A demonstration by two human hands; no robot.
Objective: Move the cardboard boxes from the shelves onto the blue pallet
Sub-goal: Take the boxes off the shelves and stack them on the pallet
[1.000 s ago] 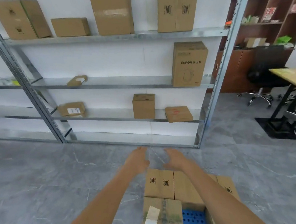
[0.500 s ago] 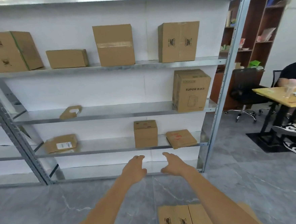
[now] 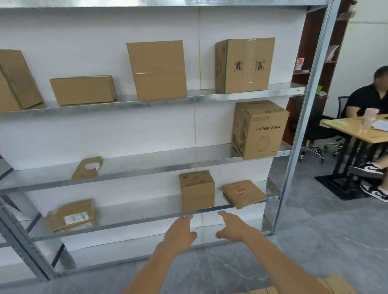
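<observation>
Hovering just short of lower shelf (image 3: 135,211) front edge: left hand (image 3: 179,234) and right hand (image 3: 233,228), fingers relaxed, slightly apart, gripping nothing, with small upright cardboard box (image 3: 197,191) standing on that shelf just beyond, flat box (image 3: 243,194) beside it.

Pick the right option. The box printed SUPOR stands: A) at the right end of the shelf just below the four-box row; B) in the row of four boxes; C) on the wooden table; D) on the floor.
A: the SUPOR box sits at the right end of the shelf directly under the four-box row.
</observation>
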